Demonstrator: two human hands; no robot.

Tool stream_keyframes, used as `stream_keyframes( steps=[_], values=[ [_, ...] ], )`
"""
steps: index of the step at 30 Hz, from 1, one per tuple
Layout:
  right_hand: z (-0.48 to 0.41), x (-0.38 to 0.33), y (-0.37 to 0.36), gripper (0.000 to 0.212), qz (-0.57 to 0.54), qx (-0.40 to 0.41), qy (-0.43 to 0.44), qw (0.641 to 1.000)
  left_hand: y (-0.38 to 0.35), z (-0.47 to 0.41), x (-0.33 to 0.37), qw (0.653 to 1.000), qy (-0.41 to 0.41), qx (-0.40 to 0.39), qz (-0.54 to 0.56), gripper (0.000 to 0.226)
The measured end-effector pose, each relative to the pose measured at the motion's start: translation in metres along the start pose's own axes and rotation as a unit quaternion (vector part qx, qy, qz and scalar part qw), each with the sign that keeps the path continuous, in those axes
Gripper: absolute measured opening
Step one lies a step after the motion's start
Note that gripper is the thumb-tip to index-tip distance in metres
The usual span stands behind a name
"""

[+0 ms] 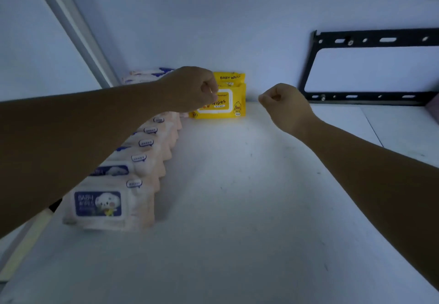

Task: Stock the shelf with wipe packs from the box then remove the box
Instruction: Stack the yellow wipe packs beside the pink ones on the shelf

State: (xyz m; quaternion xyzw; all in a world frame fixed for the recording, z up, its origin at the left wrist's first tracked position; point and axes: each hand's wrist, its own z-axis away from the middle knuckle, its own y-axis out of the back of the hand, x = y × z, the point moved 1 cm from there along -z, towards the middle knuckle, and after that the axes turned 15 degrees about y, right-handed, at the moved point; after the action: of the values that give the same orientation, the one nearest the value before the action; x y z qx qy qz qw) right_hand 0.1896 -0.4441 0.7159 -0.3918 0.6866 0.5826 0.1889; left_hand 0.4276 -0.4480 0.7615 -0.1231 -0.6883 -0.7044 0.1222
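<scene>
Two yellow wipe packs (226,100) stand upright at the back of the white shelf (237,185), one behind the other against the wall. My left hand (190,89) is at the front pack's upper left corner with its fingers curled; it covers that corner, so I cannot tell whether it pinches the pack. My right hand (282,100) hovers just right of the yellow packs, curled into a loose fist and holding nothing. A row of several pink wipe packs (104,202) runs along the shelf's left side, partly under my left forearm. The box is out of view.
More pale packs (147,74) lie stacked at the back left, behind my left hand. A black metal bracket (370,40) is fixed to the wall at the back right. A grey upright post (71,25) runs along the left.
</scene>
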Motion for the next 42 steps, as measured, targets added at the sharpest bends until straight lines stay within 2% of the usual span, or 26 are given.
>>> stream_keyframes(
  steps=[3, 7, 14, 20, 25, 31, 36, 42],
  values=[
    [0.031, -0.002, 0.007, 0.028, 0.004, -0.015, -0.001, 1.000, -0.007, 0.030, 0.008, 1.000, -0.008, -0.006, 0.017, 0.013],
    [0.090, -0.017, 0.020, 0.042, 0.016, -0.050, -0.007, 0.999, -0.016, 0.075, 0.019, 0.999, -0.033, -0.029, 0.016, 0.012],
    [0.240, -0.048, 0.050, 0.031, 0.029, -0.045, -0.045, 0.998, -0.031, 0.200, 0.049, 0.992, -0.091, -0.065, 0.053, 0.009],
    [0.370, -0.077, 0.090, 0.028, 0.056, -0.038, -0.081, 0.994, -0.054, 0.317, 0.084, 0.973, -0.158, -0.168, -0.014, 0.012],
    [0.444, -0.075, 0.124, 0.024, 0.066, -0.028, -0.100, 0.992, -0.079, 0.383, 0.124, 0.959, -0.194, -0.203, -0.026, 0.012],
    [0.528, -0.046, 0.163, 0.027, 0.102, -0.022, -0.130, 0.986, -0.114, 0.436, 0.181, 0.948, -0.217, -0.227, -0.041, 0.010],
    [0.624, 0.000, 0.194, 0.030, 0.125, -0.093, -0.172, 0.973, -0.166, 0.476, 0.243, 0.941, -0.224, -0.244, -0.074, 0.009],
    [0.736, 0.070, 0.227, 0.027, 0.112, -0.128, -0.238, 0.956, -0.246, 0.533, 0.302, 0.918, -0.217, -0.304, -0.131, 0.007]
  ],
)
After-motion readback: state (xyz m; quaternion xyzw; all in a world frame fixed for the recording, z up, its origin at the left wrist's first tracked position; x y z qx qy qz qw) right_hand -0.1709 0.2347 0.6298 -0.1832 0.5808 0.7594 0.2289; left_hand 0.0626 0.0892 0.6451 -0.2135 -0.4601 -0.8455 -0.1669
